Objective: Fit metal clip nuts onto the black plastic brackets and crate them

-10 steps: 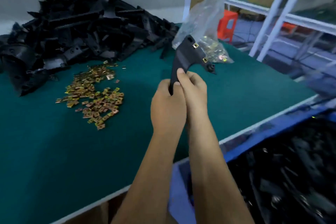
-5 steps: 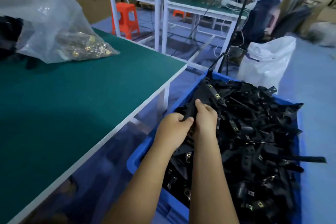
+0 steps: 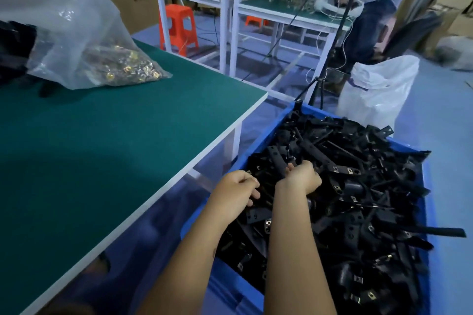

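Both of my hands are down in the blue crate (image 3: 264, 139), which is heaped with black plastic brackets (image 3: 363, 186), many carrying metal clip nuts. My right hand (image 3: 303, 178) grips one black bracket (image 3: 277, 161) low on top of the heap. My left hand (image 3: 236, 190) hovers just left of it with fingers loosely curled, and I see nothing in it. A clear bag of gold clip nuts (image 3: 120, 70) lies on the green table (image 3: 102, 151) at the upper left.
The crate stands on the blue floor right of the table's white edge. A few unfitted black brackets (image 3: 14, 54) show at the far left. A white sack (image 3: 378, 89) stands behind the crate, with an orange stool (image 3: 179, 28), other benches and a person (image 3: 371, 20) beyond.
My view swung from the table to the crate. Both hands brought the fitted bracket down into the heap, and the left hand has come off it and moved left.
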A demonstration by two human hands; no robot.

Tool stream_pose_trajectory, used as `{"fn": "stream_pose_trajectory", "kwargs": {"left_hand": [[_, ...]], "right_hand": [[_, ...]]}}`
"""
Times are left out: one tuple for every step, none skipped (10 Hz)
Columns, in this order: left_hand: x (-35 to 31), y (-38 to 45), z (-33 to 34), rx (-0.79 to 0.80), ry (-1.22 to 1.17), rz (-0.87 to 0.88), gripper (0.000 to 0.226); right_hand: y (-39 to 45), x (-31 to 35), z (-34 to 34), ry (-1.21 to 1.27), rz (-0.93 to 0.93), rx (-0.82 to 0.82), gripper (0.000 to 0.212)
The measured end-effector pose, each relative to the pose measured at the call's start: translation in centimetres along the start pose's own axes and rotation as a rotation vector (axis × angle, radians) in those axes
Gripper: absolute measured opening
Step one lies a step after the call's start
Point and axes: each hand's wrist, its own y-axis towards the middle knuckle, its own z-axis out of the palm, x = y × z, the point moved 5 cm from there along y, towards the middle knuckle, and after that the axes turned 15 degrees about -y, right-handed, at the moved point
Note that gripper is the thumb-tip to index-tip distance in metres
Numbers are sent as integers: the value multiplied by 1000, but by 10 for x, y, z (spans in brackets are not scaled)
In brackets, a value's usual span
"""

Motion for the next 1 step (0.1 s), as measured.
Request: {"fn": "stream_pose_trajectory", "kwargs": {"left_hand": [[-15, -4, -8, 20, 1, 66, 22]], "right_hand": [[-30, -6, 16, -17, -68, 40, 26]]}}
